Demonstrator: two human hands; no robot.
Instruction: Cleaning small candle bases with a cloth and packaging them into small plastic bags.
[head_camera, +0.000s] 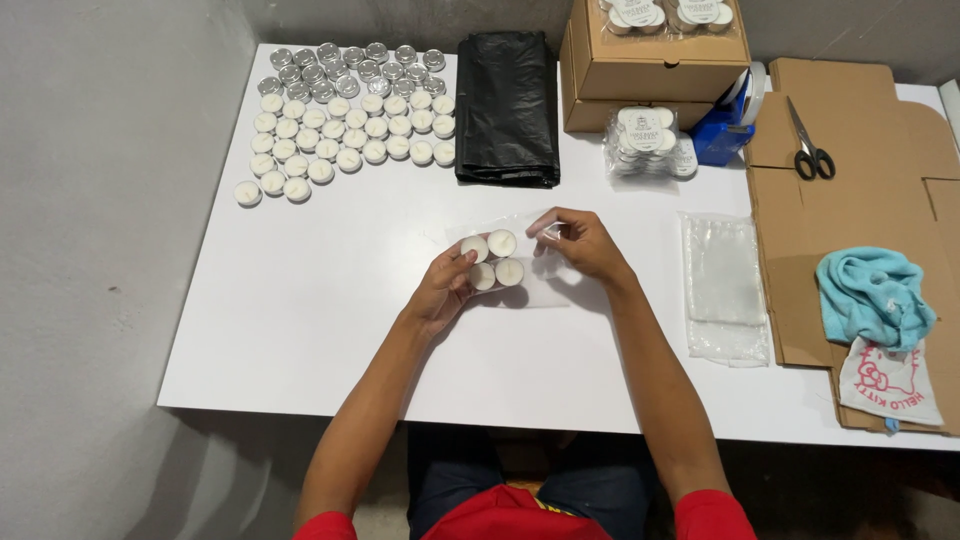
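Four white tealight candles (492, 259) clustered at centre of white bench (300, 320), sitting in or on a clear plastic bag (530, 262) lying flat there; cannot tell for certain whether fully inside the bag. Left hand (443, 290) curled against the cluster from 7 o'clock, fingertips touching the nearest candles. Right hand (580, 245) at 3 o'clock of the cluster, fingers pinched on the bag's edge, apparently holding its mouth. Hands apart, one on each side of the candles. Judged progress: early to middle of a packing run. Done so far, by the look of it: one filled bag of tealights (650, 142) resting at 1 o'clock beside the blue tape dispenser (728, 125), more filled packs seen through the window of the top cardboard box (655, 55) on a two-box stack at 12 o'clock. Left to do: large supply of loose tealights (345, 120) laid in rows at 10 o'clock, well apart from the hands, far rows showing metal cups. Stack of empty clear bags (722, 285) at 3 o'clock, near the right forearm. Also present: folded black plastic sheet (507, 105) at 12 o'clock, flattened cardboard (880, 200) at far right carrying scissors (810, 145) and a turquoise cloth (875, 295). Current bag not yet sealed, as far as visible.
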